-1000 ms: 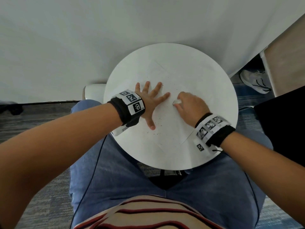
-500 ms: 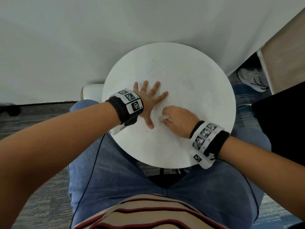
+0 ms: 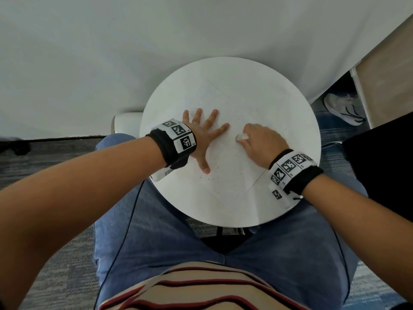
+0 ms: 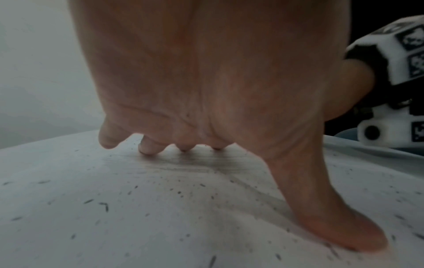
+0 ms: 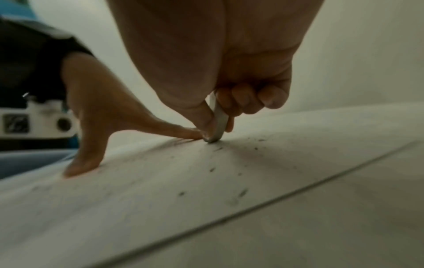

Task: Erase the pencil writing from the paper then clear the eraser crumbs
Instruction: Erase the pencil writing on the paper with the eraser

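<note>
A striped shirt [image 3: 194, 289] and blue jeans [image 3: 169, 231] are closest, at the bottom of the head view. Past the knees stands a round white desk [image 3: 279, 92]. A white sheet of paper [image 3: 232, 175] lies flat on the desk, turned so one corner points at the person.

Little dark eraser crumbs [image 3: 214, 167] are dotted over the paper, near both hands. In the left wrist view the crumbs [image 4: 179, 192] look like tiny dashes, and a grey smudge [image 4: 190, 165] shows on the paper just below the fingertips.

The left hand [image 3: 201, 135] lies flat on the paper with its fingers [image 3: 211, 119] spread out and straight, holding nothing. Its thumb [image 3: 204, 165] points back toward the person and presses on the sheet.

Just beside it, the right hand [image 3: 261, 139] is curled. Its fingers [image 5: 243, 101] and thumb pinch a small white eraser [image 3: 241, 137]. In the right wrist view the eraser [image 5: 219, 123] stands on its end, and its bottom tip touches the paper, right next to the tip of the left hand's pointing finger.

Both wrists wear black bands with white blocks and black square patterns.

Behind the desk is a white cloth [image 3: 156, 41]. Far off to the right, a white shoe [image 3: 342, 108] sits on the floor.
</note>
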`<move>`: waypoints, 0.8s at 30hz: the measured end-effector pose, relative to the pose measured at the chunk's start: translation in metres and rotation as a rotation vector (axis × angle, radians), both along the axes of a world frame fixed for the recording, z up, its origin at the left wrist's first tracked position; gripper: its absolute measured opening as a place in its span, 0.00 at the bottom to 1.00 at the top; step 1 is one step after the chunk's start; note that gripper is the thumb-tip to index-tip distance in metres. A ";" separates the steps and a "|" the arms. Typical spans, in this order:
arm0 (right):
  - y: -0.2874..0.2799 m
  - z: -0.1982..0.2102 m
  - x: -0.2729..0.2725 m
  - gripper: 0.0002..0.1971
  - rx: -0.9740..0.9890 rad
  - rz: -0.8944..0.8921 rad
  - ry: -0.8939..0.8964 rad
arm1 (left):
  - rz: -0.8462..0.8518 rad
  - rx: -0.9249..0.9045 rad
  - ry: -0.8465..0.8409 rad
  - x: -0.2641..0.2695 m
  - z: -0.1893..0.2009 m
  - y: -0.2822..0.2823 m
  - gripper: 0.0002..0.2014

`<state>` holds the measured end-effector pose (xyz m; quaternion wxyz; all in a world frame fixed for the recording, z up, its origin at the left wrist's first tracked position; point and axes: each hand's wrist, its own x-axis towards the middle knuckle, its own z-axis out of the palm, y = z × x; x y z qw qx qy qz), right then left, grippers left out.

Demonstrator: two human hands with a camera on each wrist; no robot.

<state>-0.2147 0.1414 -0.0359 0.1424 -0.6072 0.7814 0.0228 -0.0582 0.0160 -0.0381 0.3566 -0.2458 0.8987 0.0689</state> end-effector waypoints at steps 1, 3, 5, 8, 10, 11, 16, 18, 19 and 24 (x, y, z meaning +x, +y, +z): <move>0.001 -0.001 0.002 0.15 -0.029 0.015 0.089 | 0.001 -0.001 0.001 -0.001 0.000 0.000 0.74; 0.008 -0.002 0.025 0.10 -0.023 0.114 0.133 | -0.007 -0.002 -0.003 -0.001 0.000 0.001 0.74; 0.018 -0.003 0.045 0.11 0.042 0.240 0.019 | -0.014 -0.004 -0.006 -0.001 0.000 0.002 0.74; 0.008 0.000 0.024 0.16 0.132 0.159 -0.165 | -0.008 -0.003 -0.001 0.000 -0.001 0.001 0.74; -0.005 0.004 -0.004 0.18 0.086 0.041 -0.065 | 0.003 0.004 0.005 0.000 0.000 0.000 0.74; -0.007 0.004 -0.011 0.18 0.046 0.004 0.025 | 0.007 0.006 0.007 0.000 0.000 0.000 0.74; 0.014 -0.002 0.041 0.13 0.038 0.216 0.077 | -0.001 0.004 0.002 -0.001 -0.001 0.002 0.74; 0.016 -0.001 0.043 0.16 0.091 0.234 -0.032 | -0.008 -0.004 -0.004 0.000 -0.001 0.002 0.74; 0.010 -0.001 0.033 0.17 0.097 0.186 -0.054 | -0.007 -0.003 -0.002 0.000 0.000 0.002 0.74; -0.005 0.001 0.010 0.12 -0.015 0.030 0.172 | 0.010 0.006 0.006 -0.001 0.001 0.001 0.74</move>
